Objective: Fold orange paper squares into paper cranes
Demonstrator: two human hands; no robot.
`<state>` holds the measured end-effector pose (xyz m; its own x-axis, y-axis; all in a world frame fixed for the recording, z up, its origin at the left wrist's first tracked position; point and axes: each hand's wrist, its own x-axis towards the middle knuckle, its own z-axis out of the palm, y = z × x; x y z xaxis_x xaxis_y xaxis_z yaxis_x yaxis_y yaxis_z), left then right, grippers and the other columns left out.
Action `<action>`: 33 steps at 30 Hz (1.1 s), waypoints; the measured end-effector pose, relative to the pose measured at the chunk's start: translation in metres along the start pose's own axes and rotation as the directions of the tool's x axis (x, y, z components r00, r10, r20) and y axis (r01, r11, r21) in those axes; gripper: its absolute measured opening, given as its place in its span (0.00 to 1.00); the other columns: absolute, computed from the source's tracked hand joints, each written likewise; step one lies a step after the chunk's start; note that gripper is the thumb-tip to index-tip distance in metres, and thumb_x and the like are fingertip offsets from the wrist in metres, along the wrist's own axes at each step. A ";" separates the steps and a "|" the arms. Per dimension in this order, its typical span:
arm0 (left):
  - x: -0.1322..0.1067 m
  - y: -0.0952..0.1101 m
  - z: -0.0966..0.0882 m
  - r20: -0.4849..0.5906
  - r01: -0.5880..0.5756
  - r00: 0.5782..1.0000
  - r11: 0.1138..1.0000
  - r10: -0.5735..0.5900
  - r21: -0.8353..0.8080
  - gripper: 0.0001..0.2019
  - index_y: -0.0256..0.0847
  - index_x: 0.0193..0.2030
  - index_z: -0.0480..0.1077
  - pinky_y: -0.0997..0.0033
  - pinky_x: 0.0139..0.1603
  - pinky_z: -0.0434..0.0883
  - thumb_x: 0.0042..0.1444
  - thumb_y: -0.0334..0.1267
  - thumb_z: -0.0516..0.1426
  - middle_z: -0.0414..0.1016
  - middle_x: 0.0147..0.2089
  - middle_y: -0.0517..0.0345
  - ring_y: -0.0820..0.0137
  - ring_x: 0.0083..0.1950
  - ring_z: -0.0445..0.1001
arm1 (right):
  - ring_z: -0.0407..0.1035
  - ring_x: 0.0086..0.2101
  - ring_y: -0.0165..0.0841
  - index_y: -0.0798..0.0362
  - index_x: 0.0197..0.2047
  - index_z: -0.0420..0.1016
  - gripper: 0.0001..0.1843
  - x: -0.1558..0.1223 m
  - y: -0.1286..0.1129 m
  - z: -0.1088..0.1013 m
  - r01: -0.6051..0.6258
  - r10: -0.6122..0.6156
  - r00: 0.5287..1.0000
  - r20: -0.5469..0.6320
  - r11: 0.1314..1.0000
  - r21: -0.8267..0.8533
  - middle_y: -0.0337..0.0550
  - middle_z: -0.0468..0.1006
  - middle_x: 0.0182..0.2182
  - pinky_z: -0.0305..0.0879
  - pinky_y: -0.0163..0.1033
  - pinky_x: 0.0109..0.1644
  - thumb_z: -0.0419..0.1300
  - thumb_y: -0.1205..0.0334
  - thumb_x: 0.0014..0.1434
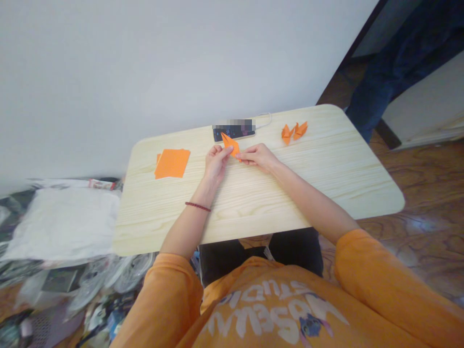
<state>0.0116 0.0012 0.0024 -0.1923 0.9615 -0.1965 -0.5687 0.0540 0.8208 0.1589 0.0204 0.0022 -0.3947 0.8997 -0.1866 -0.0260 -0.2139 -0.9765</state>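
Note:
Both my hands meet over the middle of a pale wooden table, pinching a partly folded orange paper piece. My left hand grips its left side with fingers curled; a dark red bracelet circles that wrist. My right hand pinches the lower right corner. The paper's pointed tip sticks up towards a phone lying just behind it.
A stack of flat orange paper sheets lies at the left of the table. Two finished orange folded shapes sit at the back right. A white cable runs from the phone. Bags and clutter fill the floor at left; a person's legs stand at the far right.

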 end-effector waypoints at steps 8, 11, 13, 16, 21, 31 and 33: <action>0.000 0.000 0.002 -0.030 -0.035 0.999 0.999 0.036 0.026 0.19 0.40 0.24 0.57 0.80 0.31 0.64 0.38 0.25 0.66 0.69 0.23 0.68 0.79 0.27 0.71 | 0.59 0.20 0.22 0.60 0.22 0.76 0.16 -0.002 -0.009 -0.002 -0.006 0.002 0.998 -0.063 0.998 -0.060 0.38 0.69 0.16 0.52 0.30 0.22 0.73 0.57 0.37; -0.001 0.000 0.002 -0.068 -0.087 0.993 0.989 0.096 0.121 0.18 0.41 0.28 0.60 0.80 0.29 0.63 0.36 0.28 0.67 0.72 0.26 0.67 0.78 0.27 0.72 | 0.57 0.19 0.20 0.60 0.24 0.76 0.11 -0.001 -0.015 -0.008 0.017 -0.017 0.995 -0.103 1.000 0.005 0.36 0.68 0.16 0.48 0.28 0.20 0.71 0.62 0.41; -0.002 0.000 0.001 -0.072 -0.101 0.991 0.977 0.117 0.189 0.18 0.41 0.31 0.63 0.79 0.28 0.64 0.34 0.29 0.67 0.74 0.27 0.66 0.77 0.28 0.73 | 0.57 0.19 0.20 0.60 0.25 0.75 0.09 0.000 -0.018 -0.010 0.029 -0.021 0.991 -0.129 0.998 0.058 0.36 0.68 0.17 0.46 0.28 0.19 0.70 0.65 0.42; -0.002 -0.001 -0.002 -0.007 -0.101 0.994 0.956 0.107 0.275 0.18 0.41 0.34 0.68 0.78 0.30 0.66 0.34 0.30 0.66 0.74 0.24 0.66 0.75 0.27 0.73 | 0.57 0.20 0.20 0.60 0.26 0.75 0.07 0.001 -0.021 -0.010 0.046 -0.021 0.980 -0.198 0.992 0.120 0.36 0.68 0.17 0.46 0.28 0.19 0.68 0.68 0.44; -0.001 0.000 -0.004 0.116 -0.092 0.992 0.935 0.055 0.342 0.12 0.39 0.32 0.75 0.75 0.36 0.69 0.36 0.33 0.67 0.77 0.26 0.61 0.73 0.31 0.75 | 0.57 0.19 0.21 0.59 0.25 0.74 0.07 0.001 -0.021 -0.009 0.075 -0.047 0.971 -0.234 0.991 0.112 0.35 0.67 0.16 0.47 0.28 0.19 0.68 0.67 0.45; -0.002 -0.006 -0.004 0.083 -0.082 0.995 0.950 0.059 0.302 0.13 0.37 0.28 0.78 0.70 0.40 0.71 0.35 0.40 0.70 0.80 0.31 0.55 0.71 0.33 0.76 | 0.60 0.20 0.21 0.60 0.28 0.76 0.12 0.002 -0.018 -0.008 0.090 -0.064 0.984 -0.169 0.984 0.153 0.36 0.72 0.18 0.58 0.30 0.25 0.72 0.63 0.41; -0.002 -0.006 -0.004 0.066 -0.063 0.997 0.956 0.046 0.287 0.14 0.37 0.27 0.78 0.70 0.40 0.72 0.33 0.40 0.71 0.80 0.31 0.55 0.70 0.32 0.76 | 0.61 0.20 0.21 0.60 0.28 0.76 0.11 0.003 -0.018 -0.008 0.076 -0.043 0.986 -0.164 0.977 0.200 0.37 0.72 0.19 0.58 0.30 0.26 0.71 0.64 0.41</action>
<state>0.0119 -0.0022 -0.0048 -0.1652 0.9786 -0.1228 -0.3021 0.0683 0.9508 0.1654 0.0296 0.0183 -0.2376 0.9582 -0.1594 -0.2395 -0.2168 -0.9464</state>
